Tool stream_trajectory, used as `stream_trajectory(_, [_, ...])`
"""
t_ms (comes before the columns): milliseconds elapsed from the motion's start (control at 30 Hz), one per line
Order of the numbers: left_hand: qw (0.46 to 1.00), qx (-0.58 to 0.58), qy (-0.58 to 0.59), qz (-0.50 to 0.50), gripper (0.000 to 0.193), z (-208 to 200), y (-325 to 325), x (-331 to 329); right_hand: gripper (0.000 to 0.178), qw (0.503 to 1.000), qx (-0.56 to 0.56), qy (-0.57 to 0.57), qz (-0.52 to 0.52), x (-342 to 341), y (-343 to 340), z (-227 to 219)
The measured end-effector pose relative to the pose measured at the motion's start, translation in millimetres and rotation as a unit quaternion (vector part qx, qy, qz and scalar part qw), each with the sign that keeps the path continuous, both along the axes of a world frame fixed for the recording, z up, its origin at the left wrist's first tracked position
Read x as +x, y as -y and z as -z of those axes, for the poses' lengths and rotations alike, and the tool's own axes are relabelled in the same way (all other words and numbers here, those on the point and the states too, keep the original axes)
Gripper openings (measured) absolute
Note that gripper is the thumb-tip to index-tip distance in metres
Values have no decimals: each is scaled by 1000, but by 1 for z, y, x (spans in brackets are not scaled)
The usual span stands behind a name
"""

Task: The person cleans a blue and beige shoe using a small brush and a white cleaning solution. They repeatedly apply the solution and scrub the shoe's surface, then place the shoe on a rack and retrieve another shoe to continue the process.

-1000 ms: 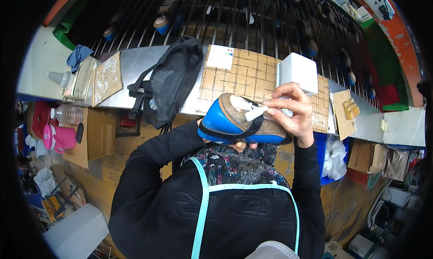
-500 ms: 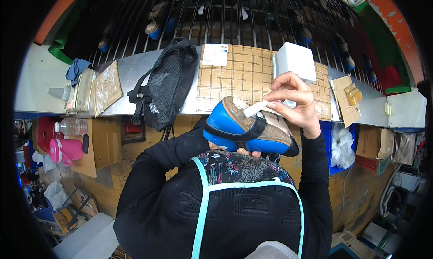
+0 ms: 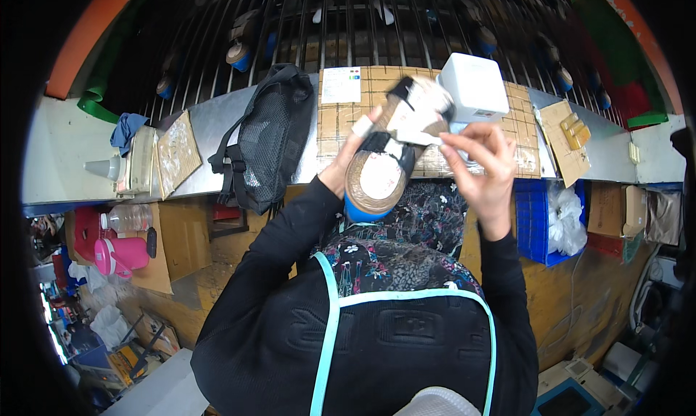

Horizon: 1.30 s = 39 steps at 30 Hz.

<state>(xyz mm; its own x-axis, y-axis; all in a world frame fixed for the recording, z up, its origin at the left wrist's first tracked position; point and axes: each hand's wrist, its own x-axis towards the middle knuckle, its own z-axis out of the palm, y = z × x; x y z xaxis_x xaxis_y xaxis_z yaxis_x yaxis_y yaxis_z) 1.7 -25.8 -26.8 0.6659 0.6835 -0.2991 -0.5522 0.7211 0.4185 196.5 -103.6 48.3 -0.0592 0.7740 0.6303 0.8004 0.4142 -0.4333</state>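
A cork-soled sandal on a blue shoe last (image 3: 373, 175) is held up over the near edge of the bench, its sole turned toward me. Black straps cross it, and its far end is blurred. My left hand (image 3: 346, 151) grips its left side, with a white wrap on one finger. To the right, my right hand (image 3: 487, 168) pinches a small white strip-like piece (image 3: 418, 137) between thumb and fingertips. That piece lies against or just over the middle of the sole; contact is unclear.
Cardboard (image 3: 341, 130) covers the bench middle, bearing a white container (image 3: 475, 90). A black mesh bag (image 3: 275, 137) lies left of it. Yellow blocks (image 3: 575, 131) sit on a cardboard piece at right. Beyond runs a rack of metal rollers (image 3: 348, 32) carrying several blue lasts.
The sandal has turned from lying sideways to pointing away from me and moved forward over the bench edge. My left hand has come into view at its left side. My right hand moved slightly lower.
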Motion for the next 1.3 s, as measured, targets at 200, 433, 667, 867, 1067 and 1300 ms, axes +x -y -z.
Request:
stream_trajectory(200, [958, 238, -129, -95, 63, -22, -21, -11, 21, 990, -59, -113, -56, -16, 32, 9])
stream_trajectory(433, [907, 337, -234, -99, 58, -24, -23, -10, 17, 971, -58, -228, 36, -18, 16, 28])
stream_trajectory(667, [887, 359, -270, -113, 62, -24, -22, -10, 20, 979, -84, -186, -5, -9, 21, 33])
stream_trajectory(867, [894, 344, -273, -87, 62, -13, -22, -10, 18, 968, -136, -203, -49, 0, 27, 32])
stream_trajectory(1067, [898, 393, -196, -6, 74, 3, -34, -8, 16, 978, -48, -200, 32, 5, -14, 19])
stream_trajectory(1300, [966, 251, -49, 31, 96, 13, -42, -1, 19, 968, 73, -9, 239, 9, -53, -3])
